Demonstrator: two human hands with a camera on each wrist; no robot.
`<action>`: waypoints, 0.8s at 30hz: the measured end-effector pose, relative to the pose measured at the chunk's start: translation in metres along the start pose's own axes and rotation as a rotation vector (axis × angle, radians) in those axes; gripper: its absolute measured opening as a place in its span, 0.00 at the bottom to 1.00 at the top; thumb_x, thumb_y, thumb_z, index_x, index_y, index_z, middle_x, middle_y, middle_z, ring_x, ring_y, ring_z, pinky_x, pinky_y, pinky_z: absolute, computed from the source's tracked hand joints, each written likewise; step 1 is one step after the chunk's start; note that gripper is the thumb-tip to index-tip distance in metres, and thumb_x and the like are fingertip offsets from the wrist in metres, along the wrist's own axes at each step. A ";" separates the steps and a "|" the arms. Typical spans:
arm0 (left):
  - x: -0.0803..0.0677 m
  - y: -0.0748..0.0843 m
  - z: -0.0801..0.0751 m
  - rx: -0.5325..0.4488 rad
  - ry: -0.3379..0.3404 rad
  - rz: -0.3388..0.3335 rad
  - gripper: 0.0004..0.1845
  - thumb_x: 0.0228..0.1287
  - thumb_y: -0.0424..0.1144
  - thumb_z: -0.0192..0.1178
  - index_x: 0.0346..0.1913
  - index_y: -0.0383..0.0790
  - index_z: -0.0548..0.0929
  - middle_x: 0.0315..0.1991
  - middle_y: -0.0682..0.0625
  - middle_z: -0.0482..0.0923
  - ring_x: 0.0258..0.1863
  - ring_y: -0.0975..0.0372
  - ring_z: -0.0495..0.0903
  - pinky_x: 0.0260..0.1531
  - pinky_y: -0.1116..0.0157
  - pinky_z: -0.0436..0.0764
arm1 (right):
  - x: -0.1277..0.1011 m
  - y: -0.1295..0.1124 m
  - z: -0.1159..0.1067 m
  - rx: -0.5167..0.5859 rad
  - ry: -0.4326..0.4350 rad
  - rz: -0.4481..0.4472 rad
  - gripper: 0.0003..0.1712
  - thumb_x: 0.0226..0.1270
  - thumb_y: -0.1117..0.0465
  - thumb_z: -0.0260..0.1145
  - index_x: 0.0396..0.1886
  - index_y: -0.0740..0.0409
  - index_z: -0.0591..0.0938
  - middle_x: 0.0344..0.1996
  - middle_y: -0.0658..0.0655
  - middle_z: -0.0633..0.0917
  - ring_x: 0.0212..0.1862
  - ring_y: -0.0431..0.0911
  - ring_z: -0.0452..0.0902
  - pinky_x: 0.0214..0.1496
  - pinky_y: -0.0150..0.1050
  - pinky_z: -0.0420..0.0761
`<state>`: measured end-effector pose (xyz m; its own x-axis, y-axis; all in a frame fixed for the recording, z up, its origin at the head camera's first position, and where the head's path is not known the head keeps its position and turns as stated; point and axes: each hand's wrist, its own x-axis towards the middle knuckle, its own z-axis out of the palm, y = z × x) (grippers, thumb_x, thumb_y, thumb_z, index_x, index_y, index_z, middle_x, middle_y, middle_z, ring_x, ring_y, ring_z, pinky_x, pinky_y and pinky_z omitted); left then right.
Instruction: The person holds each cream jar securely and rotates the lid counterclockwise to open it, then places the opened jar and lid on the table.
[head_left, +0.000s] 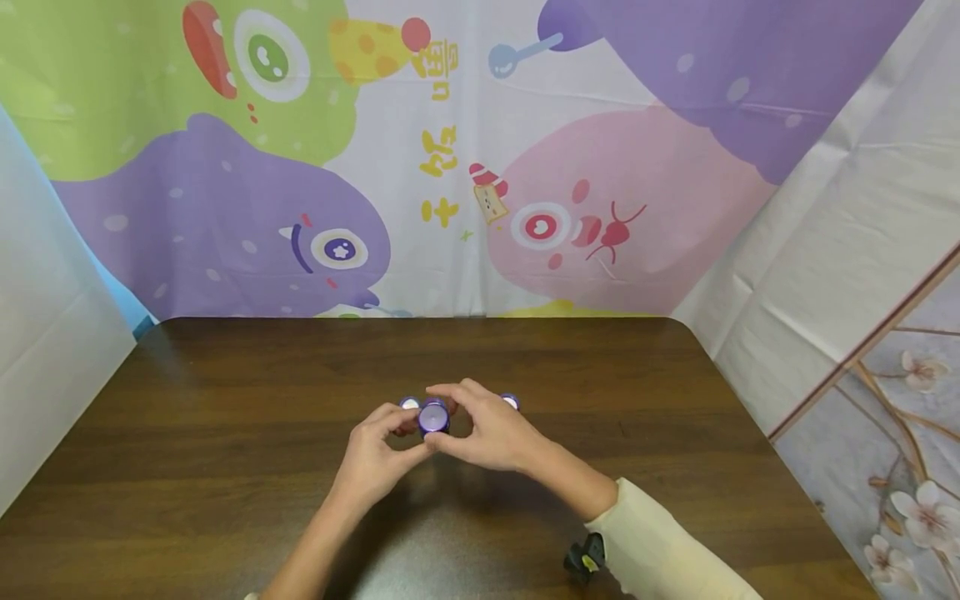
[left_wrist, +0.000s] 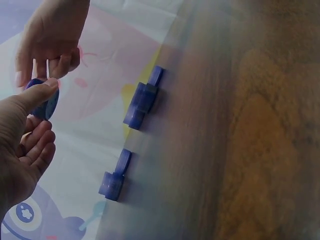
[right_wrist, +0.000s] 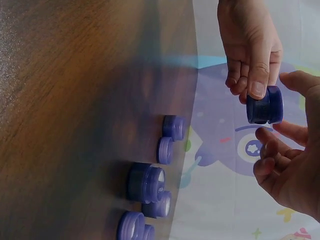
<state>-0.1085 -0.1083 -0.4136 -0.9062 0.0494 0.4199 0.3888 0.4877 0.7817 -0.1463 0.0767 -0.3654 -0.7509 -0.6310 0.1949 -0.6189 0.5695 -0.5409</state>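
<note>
Small purple jar (head_left: 433, 416) held above the table (head_left: 225, 433), near its middle, between both hands; left hand (head_left: 372, 457) pinching the jar with thumb and fingers curled round its side; right hand (head_left: 491, 433) pinching it from the other side, forefinger over the top, thumb beneath. In the right wrist view, lid and body of the jar (right_wrist: 265, 105) seen as two stacked rings, seam between them; judged a lid-turning step. Advisable: keep the body fixed in one hand, turn only the lid with the other, grip light and square to the seam, work low over the table so that a slip costs little.

Count, right wrist view: held jar, one; pieces on the table, six visible, namely one larger jar (right_wrist: 145, 182) and five smaller caps or jars, among them one (right_wrist: 173, 127) nearest the backdrop; lowest partly cut by the frame edge. Head view shows only two of these, hands covering the rest.
</note>
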 end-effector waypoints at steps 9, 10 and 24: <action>-0.001 -0.001 0.002 0.002 -0.021 0.010 0.18 0.42 0.32 0.74 0.40 0.35 0.85 0.32 0.55 0.79 0.34 0.59 0.80 0.39 0.66 0.81 | 0.005 -0.005 -0.003 -0.162 -0.009 -0.026 0.24 0.56 0.43 0.67 0.48 0.51 0.80 0.33 0.47 0.78 0.29 0.36 0.73 0.29 0.23 0.71; 0.000 -0.001 0.002 0.001 -0.019 0.013 0.17 0.41 0.32 0.74 0.40 0.35 0.85 0.32 0.54 0.79 0.34 0.60 0.80 0.39 0.67 0.81 | 0.005 -0.005 -0.004 -0.179 -0.016 -0.031 0.23 0.56 0.44 0.67 0.48 0.50 0.80 0.33 0.46 0.77 0.30 0.35 0.72 0.29 0.23 0.71; -0.001 0.000 0.003 0.009 -0.044 0.013 0.17 0.42 0.32 0.74 0.40 0.36 0.85 0.33 0.54 0.79 0.34 0.59 0.80 0.39 0.65 0.81 | 0.007 -0.009 -0.006 -0.233 -0.060 -0.017 0.26 0.56 0.40 0.66 0.48 0.51 0.79 0.37 0.46 0.80 0.32 0.34 0.74 0.32 0.24 0.73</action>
<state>-0.1083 -0.1056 -0.4154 -0.9075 0.0943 0.4093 0.3995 0.4944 0.7720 -0.1470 0.0706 -0.3543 -0.7290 -0.6680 0.1498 -0.6733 0.6602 -0.3329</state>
